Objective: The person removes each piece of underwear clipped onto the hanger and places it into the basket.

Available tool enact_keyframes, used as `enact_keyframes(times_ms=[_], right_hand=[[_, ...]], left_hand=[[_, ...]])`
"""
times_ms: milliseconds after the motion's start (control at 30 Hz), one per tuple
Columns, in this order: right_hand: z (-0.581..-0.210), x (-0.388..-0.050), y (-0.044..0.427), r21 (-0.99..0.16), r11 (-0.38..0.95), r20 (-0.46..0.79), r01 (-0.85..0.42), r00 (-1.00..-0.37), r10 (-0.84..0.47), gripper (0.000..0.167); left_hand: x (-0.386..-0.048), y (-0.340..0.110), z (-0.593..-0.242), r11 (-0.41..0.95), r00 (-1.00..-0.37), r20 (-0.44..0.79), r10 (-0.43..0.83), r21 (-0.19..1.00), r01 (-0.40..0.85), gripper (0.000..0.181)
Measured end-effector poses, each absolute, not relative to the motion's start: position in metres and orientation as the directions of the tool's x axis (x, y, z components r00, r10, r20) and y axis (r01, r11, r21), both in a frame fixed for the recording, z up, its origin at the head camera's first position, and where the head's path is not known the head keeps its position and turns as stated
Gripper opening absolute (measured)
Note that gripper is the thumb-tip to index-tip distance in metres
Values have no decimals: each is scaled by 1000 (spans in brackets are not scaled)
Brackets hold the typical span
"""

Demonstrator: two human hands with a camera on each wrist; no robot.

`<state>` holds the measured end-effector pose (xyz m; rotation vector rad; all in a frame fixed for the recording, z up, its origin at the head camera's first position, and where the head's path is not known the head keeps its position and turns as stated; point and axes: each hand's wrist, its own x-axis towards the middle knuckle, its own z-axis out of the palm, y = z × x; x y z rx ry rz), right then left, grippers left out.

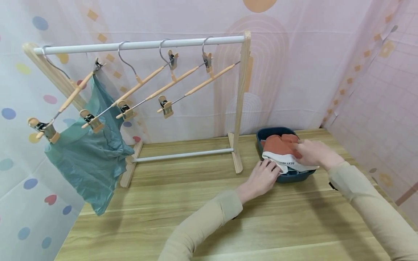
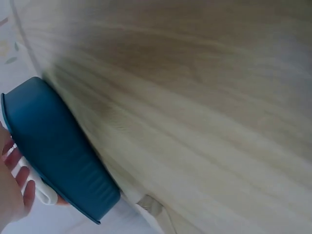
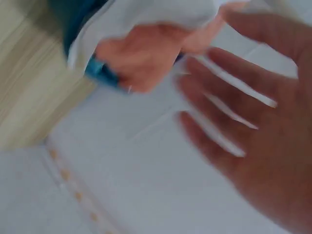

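In the head view, orange underwear (image 1: pixel 277 144) with a lettered white waistband lies on top of a dark blue basin (image 1: pixel 295 177). My left hand (image 1: pixel 262 177) is at the basin's near left side, with bent fingers holding the waistband's left end. The left wrist view shows those fingers against the white band (image 2: pixel 45 194) above the basin's wall (image 2: pixel 58 141); the thumb is hidden. My right hand (image 1: pixel 313 152) hovers at the basin's right side. In the right wrist view its fingers (image 3: pixel 243 73) are extended and spread beside the orange cloth (image 3: pixel 146 53).
A wooden rack with a white rail (image 1: pixel 143 45) stands at the left. A teal garment (image 1: pixel 91 145) hangs clipped to the leftmost hanger (image 1: pixel 76 92). Several clip hangers (image 1: pixel 173 82) hang to its right. Printed cloth backdrops (image 1: pixel 196 119) rise behind the wooden table (image 1: pixel 183 188).
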<state>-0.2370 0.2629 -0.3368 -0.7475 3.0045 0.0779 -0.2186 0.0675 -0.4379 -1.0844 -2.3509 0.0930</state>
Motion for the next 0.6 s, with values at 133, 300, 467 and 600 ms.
enact_keyframes(times_ms=[133,300,467,600], right_hand=[[-352,-239,241,62,820,141,-569,-808,-572,23],[-377,-245,224,106,764,222,-637,-733,-642,22],[-388,-250,226,79,754,171,-652,-736,-655,10],[-392,-250,232,51,748,99,-661,-742,-663,14]], left_hand=[[-219,62,-443,652,-471,481,739,-335,681,17],[-219,60,-447,637,-446,481,754,-370,676,16],[-220,60,-448,631,-439,482,758,-374,679,18],[-220,59,-448,630,-438,484,758,-367,685,19]])
